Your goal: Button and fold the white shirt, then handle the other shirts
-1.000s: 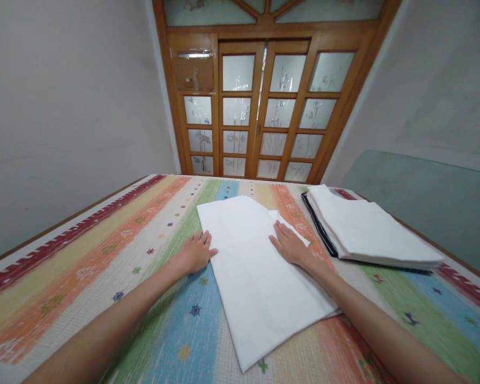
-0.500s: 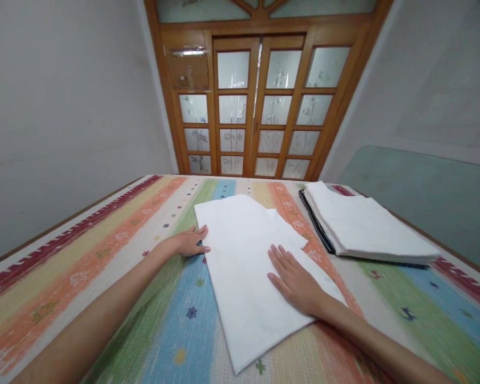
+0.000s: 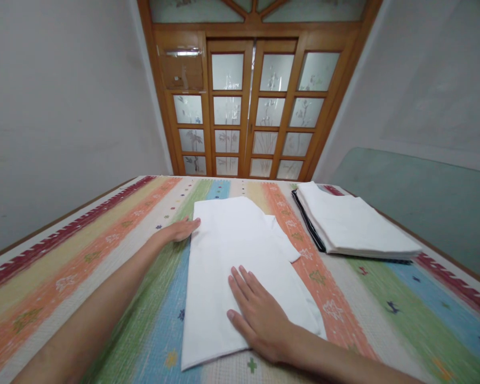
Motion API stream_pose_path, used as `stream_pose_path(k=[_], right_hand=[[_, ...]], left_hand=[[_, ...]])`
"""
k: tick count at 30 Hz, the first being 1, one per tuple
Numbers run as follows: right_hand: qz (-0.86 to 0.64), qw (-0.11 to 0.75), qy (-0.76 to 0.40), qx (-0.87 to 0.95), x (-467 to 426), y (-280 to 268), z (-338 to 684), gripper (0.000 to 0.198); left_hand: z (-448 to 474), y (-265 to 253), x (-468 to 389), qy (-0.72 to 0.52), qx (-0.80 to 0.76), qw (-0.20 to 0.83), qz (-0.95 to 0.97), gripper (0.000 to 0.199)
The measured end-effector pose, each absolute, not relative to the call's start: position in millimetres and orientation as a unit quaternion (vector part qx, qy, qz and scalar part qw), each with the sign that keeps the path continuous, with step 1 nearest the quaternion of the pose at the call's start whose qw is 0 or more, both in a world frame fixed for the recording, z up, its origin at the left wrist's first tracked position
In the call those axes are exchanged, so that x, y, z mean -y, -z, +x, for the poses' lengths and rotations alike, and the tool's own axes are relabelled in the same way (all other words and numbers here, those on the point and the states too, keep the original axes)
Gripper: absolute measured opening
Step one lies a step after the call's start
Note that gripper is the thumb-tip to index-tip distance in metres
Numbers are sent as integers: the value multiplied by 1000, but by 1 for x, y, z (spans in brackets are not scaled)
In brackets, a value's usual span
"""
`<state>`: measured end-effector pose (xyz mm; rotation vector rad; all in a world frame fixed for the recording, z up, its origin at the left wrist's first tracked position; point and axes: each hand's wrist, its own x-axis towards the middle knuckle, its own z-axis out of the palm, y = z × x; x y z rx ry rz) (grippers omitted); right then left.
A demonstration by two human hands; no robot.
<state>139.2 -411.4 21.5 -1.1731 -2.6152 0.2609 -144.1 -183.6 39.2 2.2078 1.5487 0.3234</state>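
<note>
White garment (image 3: 220, 256) is pointing lengthwise away, right hand (image 3: 260, 314) resting open on its near half, left hand (image 3: 181, 229) touching far-left edge, grip unclear.

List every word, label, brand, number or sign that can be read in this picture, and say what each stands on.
There are none that can be read.
Folded white cloth: no lettering on the side that shows.
Folded stack: none visible.
Striped table cover: motifs such as stars and trees only.
Door panes: plant designs, no writing made out.
Brown panel: a pale mark, too small to make out.
</note>
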Motion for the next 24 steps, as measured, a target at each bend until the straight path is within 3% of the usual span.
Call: stream_pose_path(k=[5, 9, 12, 19, 24], right_hand=[[-349, 119, -176, 913, 419, -38, 122, 58], [-342, 101, -244, 902, 400, -47, 140, 53], [-411, 107, -222, 878, 370, -38, 170, 57], [-543, 155, -73, 822, 305, -2, 242, 55], [-601, 265, -125, 744, 280, -3, 255, 48]], left_hand=[[-129, -39, 192, 5, -567, 100, 818, 57], [-126, -30, 216, -5, -557, 43, 829, 60], [-133, -21, 233, -36, -537, -4, 843, 57], [-147, -18, 260, -80, -569, 37, 818, 65], [-147, -25, 273, -124, -589, 100, 792, 65]])
